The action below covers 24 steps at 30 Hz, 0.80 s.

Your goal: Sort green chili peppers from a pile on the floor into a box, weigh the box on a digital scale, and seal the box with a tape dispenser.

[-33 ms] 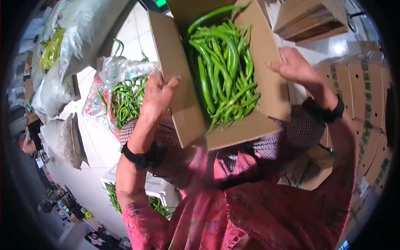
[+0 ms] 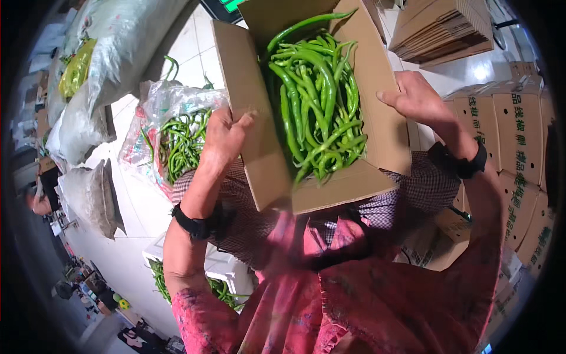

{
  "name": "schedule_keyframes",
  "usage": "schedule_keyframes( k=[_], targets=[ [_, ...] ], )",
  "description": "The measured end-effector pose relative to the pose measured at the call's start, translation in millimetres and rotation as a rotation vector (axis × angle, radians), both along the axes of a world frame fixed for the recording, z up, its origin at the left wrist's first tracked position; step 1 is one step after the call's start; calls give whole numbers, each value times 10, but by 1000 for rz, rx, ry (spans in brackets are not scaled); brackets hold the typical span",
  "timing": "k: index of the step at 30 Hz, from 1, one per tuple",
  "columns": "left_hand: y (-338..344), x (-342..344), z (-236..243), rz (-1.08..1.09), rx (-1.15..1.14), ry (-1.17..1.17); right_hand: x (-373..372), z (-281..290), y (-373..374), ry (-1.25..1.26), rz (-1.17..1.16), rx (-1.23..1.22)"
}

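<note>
Box position: compared with the preceding view, the cardboard box (image 2: 345, 187) shifts only slightly; its near flap lies over my checkered knees (image 2: 433, 183). I judge this a minor adjustment of a held load, not a release.

Grip state: my left grip (image 2: 227, 133) is closed on the left flap, thumb on its inner face. My right grip (image 2: 415, 97) is closed on the right flap, thumb over its edge. The fingers behind the card are hidden.

Contents: the green peppers (image 2: 321, 88) lie inside the box, below its flaps; one long pepper (image 2: 306, 26) crosses the far end.

Edges and room: a large white sack (image 2: 138, 35) bounds the far left. A carton stack (image 2: 522, 147) limits the right. Folded cardboard (image 2: 439, 29) stands beyond my right grip. A clear bag (image 2: 171, 94) of peppers lies just beside the left flap, so leftward room is tight; tiled floor (image 2: 138, 203) shows beyond it.
</note>
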<state>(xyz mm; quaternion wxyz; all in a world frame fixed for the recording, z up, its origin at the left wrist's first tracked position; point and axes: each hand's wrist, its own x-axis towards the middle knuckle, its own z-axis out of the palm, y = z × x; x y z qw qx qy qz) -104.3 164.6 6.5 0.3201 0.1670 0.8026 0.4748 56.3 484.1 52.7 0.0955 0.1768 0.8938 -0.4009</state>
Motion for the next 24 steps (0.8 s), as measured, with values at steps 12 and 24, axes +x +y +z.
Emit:
schedule_keyframes(
  k=[12,24],
  targets=[
    [48,157,168,21,210,310,-851,-491,-593,-81,215,482],
    [-57,131,419,86,296,144,-1240,-144,-294,-144,-75,21]
  ],
)
